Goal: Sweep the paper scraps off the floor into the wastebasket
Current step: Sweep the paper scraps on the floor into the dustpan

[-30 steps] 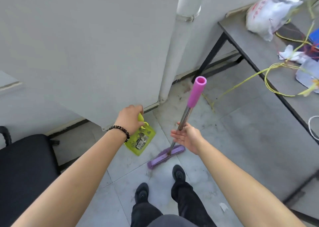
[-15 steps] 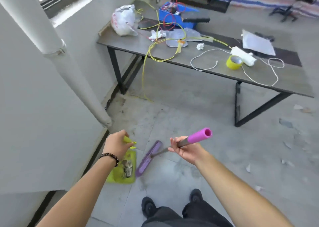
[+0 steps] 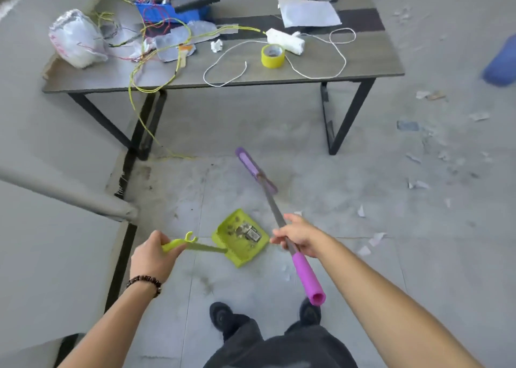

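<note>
My left hand point(image 3: 152, 254) grips the long handle of a lime-green dustpan point(image 3: 240, 237), whose pan carries a small pile of scraps and dirt. My right hand point(image 3: 297, 235) holds the metal shaft of a broom point(image 3: 272, 204) just above its pink grip. The purple broom head point(image 3: 255, 170) points away from me over the floor in front of the table. Paper scraps point(image 3: 374, 239) lie scattered on the grey floor to my right. No wastebasket is in view.
A grey table point(image 3: 363, 68) with black legs stands ahead, cluttered with cords, yellow tape point(image 3: 273, 56), a white bag point(image 3: 75, 39) and a blue box. A yellow cable point(image 3: 142, 121) hangs down to the floor. A white pipe and wall sit at left. My shoes point(image 3: 223, 316) are below.
My view has swung right from the wall corner toward the table and the littered floor. The broom head has moved away from the dustpan and forward, and the pink grip now points back at me.
</note>
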